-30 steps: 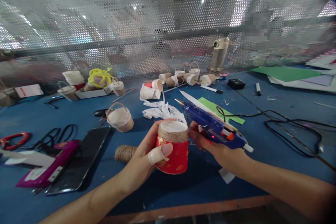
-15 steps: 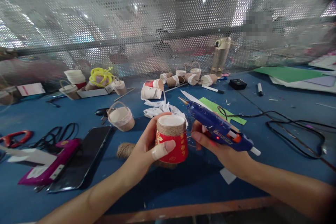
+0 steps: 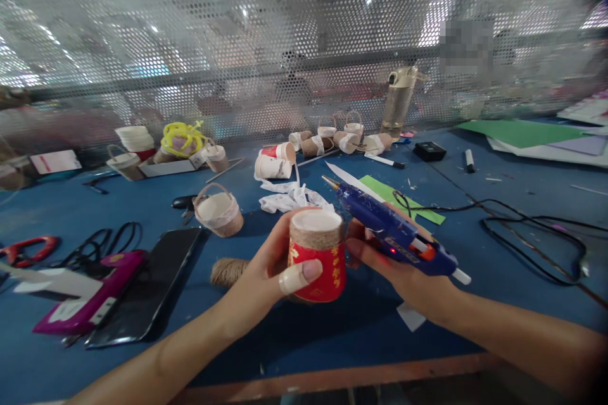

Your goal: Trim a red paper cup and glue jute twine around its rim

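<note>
My left hand [image 3: 266, 275] is wrapped round a red paper cup [image 3: 327, 275] with gold print, a tape or bandage on its thumb. Brown twine is wound in a band round the cup's upper end, and the white end faces up. In my right hand [image 3: 413, 278] lies a blue hot glue gun [image 3: 384, 221], its metal nozzle pointing up and left and a small red light glowing. The right fingertips are close beside the cup's right side; whether they pinch the twine is hidden. A ball of twine [image 3: 228, 271] rests behind my left wrist.
A small twine basket [image 3: 219, 214] and white lace ribbon [image 3: 285, 197] lie behind my hands. To the left are a phone [image 3: 147, 285] and a purple device [image 3: 99, 291]. A black cord [image 3: 536, 209] loops at right. Several small baskets and a bottle [image 3: 399, 104] line the perforated screen.
The cup has shifted slightly to the right and down in my left hand's grip, nearer the right fingertips. The glue gun has hardly moved.
</note>
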A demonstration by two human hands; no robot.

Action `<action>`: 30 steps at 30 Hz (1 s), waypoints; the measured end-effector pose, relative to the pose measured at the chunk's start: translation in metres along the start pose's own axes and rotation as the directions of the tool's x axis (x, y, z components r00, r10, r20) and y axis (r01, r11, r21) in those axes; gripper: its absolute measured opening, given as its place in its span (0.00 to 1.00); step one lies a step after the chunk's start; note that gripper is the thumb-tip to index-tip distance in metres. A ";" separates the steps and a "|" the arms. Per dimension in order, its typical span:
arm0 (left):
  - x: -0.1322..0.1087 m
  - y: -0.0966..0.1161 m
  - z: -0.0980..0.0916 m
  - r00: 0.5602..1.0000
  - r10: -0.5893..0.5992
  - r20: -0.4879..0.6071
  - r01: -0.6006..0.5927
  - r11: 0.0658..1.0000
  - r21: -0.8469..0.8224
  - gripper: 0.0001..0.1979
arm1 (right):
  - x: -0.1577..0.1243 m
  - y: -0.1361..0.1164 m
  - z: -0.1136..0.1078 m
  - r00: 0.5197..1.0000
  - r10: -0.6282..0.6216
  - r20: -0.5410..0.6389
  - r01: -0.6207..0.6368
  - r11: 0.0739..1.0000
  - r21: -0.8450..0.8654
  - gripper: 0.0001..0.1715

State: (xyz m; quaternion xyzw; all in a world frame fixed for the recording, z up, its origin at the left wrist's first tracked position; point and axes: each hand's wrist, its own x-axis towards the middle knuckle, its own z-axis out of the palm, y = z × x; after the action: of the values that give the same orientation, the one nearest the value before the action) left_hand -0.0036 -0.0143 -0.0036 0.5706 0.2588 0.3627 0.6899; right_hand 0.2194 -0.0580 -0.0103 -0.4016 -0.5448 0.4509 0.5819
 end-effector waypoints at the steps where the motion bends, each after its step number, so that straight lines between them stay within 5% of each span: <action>1: 0.000 0.000 0.001 1.000 -0.001 -0.010 0.001 1.000 -0.008 0.29 | 0.000 0.000 0.000 1.000 -0.001 -0.003 0.001 1.000 -0.017 0.12; 11: 0.008 0.009 0.007 0.993 -0.045 -0.110 0.009 0.951 -0.308 0.23 | 0.003 -0.005 -0.015 0.979 -0.200 -0.040 0.173 0.918 -0.357 0.13; 16: 0.006 0.008 0.005 0.992 0.005 -0.123 -0.034 0.972 -0.231 0.22 | 0.002 -0.010 -0.020 0.979 -0.193 0.062 0.202 0.893 -0.403 0.14; 23: 0.001 0.013 0.007 0.979 0.111 -0.170 -0.130 0.986 -0.107 0.36 | -0.001 -0.009 -0.023 0.947 -0.248 0.202 0.305 0.893 -0.332 0.15; 30: 0.001 0.006 -0.001 0.955 0.239 -0.176 -0.230 0.971 0.067 0.37 | -0.001 -0.008 -0.027 0.945 -0.221 0.241 0.305 0.861 -0.406 0.15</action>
State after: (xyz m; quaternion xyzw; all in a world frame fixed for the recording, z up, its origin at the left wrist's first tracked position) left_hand -0.0050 -0.0125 0.0019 0.5772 0.2595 0.4867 0.6022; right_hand 0.2472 -0.0600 -0.0053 -0.3998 -0.7338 0.2682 0.4793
